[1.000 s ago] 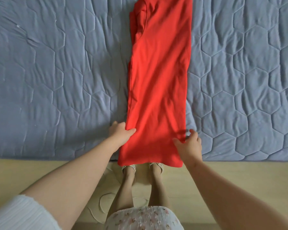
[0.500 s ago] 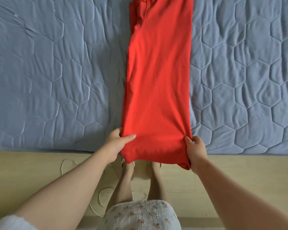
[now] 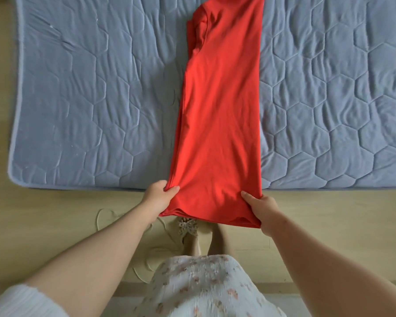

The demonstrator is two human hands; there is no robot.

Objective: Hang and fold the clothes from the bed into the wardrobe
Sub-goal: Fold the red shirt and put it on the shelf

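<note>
Now your left hand [image 3: 157, 197] pinches the near left corner of the red garment [image 3: 220, 115], thumb on top, and your right hand [image 3: 264, 212] grips the near right corner. The garment lies folded lengthwise on the blue quilted mattress [image 3: 78, 99], its near end lifted past the edge.

The red garment [image 3: 220, 124] is showing as soft, matt jersey cloth, barely creasing. The bed's quilted cover [image 3: 89, 99] is looking puckered, stitched in hexagons; the floor [image 3: 55, 220] is reading as smooth pale wood.
</note>
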